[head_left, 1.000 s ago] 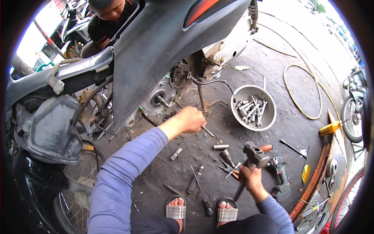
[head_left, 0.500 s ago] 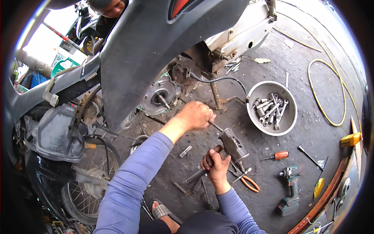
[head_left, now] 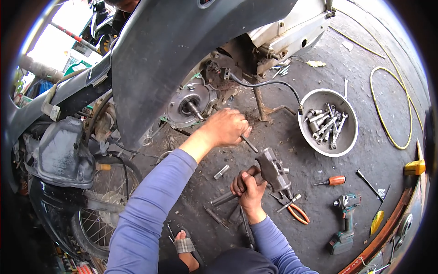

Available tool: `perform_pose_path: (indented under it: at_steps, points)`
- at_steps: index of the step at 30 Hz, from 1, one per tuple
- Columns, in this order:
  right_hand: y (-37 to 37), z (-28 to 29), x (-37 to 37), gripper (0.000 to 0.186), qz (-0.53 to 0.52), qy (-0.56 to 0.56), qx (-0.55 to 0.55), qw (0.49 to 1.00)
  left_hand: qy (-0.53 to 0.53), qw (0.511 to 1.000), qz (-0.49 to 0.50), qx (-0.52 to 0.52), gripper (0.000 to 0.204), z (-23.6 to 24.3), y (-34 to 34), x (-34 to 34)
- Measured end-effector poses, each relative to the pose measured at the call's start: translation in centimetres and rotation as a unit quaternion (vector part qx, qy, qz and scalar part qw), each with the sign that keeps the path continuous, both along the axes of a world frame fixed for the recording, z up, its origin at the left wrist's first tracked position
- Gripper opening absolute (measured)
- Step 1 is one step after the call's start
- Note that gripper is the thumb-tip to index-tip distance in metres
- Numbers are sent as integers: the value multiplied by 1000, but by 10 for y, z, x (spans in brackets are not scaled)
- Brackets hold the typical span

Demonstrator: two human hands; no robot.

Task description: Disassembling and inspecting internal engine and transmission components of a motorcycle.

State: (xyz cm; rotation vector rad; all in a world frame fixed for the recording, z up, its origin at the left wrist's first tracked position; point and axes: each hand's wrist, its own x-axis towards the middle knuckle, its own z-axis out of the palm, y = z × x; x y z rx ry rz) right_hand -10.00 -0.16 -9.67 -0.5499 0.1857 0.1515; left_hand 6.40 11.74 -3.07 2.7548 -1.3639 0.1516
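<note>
My left hand [head_left: 226, 127] is closed around a slim metal rod [head_left: 249, 143] just below the motorcycle's opened engine side. Its far end lies under the fist, out of sight. The near end points at a heavy steel hammer head [head_left: 273, 170]; whether they touch I cannot tell. My right hand [head_left: 250, 187] grips the hammer's handle [head_left: 223, 198] close behind the head. Left of my left fist, a bare shaft [head_left: 195, 111] sticks out of the round engine part [head_left: 179, 110]. Orange-handled pliers [head_left: 298, 213] and a T-shaped tool [head_left: 289, 203] lie beside the hammer.
A metal bowl [head_left: 351, 137] holds several wrenches and sockets. An orange screwdriver [head_left: 336, 180], a cordless impact driver [head_left: 345, 223] and a short metal pin [head_left: 221, 172] lie on the dark floor. A yellow hose [head_left: 375, 98] curls at right; a spoked wheel [head_left: 102, 223] stands left.
The view has shifted slightly, so the bowl and floor tools appear further right. Both hands keep their grips, with the hammer head still close to the rod's end.
</note>
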Motion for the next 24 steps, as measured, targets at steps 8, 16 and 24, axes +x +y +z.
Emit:
perform_pose_path:
  at_steps: [8,16,24]
  points:
    - [19,-12,3,20,-23,-38,44,998,-39,999,23,7,26,-3,15,9]
    - [32,-20,20,16,-19,-34,29,999,-55,998,33,10,15,2,9,-4]
    - [33,-21,42,11,33,6,-61,998,-100,993,63,-28,30,-2,23,-20]
